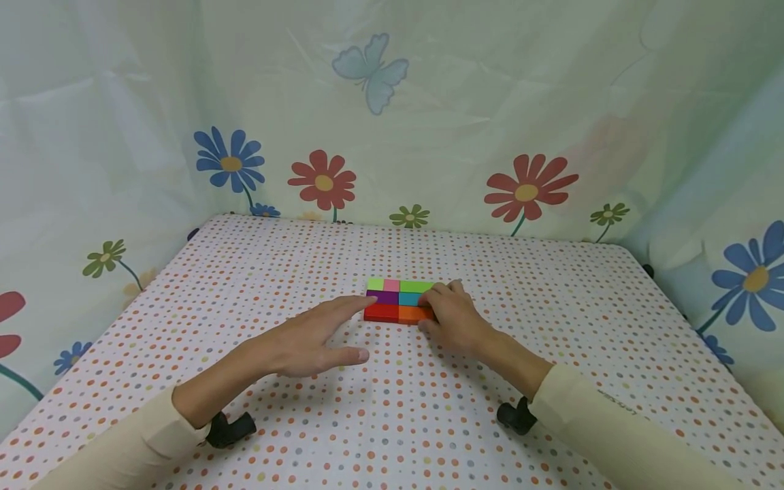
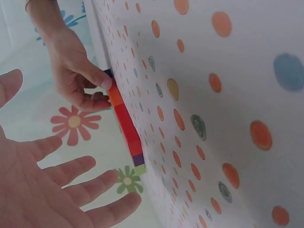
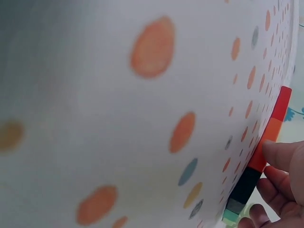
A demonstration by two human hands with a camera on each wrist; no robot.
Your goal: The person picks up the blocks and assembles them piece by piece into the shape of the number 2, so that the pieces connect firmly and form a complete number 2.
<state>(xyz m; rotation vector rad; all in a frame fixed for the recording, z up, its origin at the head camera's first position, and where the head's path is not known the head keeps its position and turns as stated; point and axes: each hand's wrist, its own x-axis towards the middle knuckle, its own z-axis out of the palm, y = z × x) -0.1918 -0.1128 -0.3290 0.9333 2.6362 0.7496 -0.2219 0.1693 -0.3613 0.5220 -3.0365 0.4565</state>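
Observation:
Coloured blocks lie side by side in a flat group at mid-table: light green [image 1: 376, 284], pink [image 1: 391, 286] and green [image 1: 416, 286] at the back, purple [image 1: 382, 297] and teal [image 1: 409, 298] between, red [image 1: 381, 313] and orange [image 1: 412, 314] in front. My right hand [image 1: 456, 318] pinches at the orange block, thumb low on its near right corner and bent fingers over the top. A dark block [image 3: 246, 186] shows at the group's right end. My left hand [image 1: 321, 337] is spread out left of the group, its index fingertip beside the purple block; contact is unclear.
A white tablecloth [image 1: 404, 422] with coloured dots covers the table. Behind it and at both sides hangs a curtain [image 1: 441, 136] printed with flowers and a butterfly. Black wrist mounts [image 1: 229, 430] sit at both cuffs.

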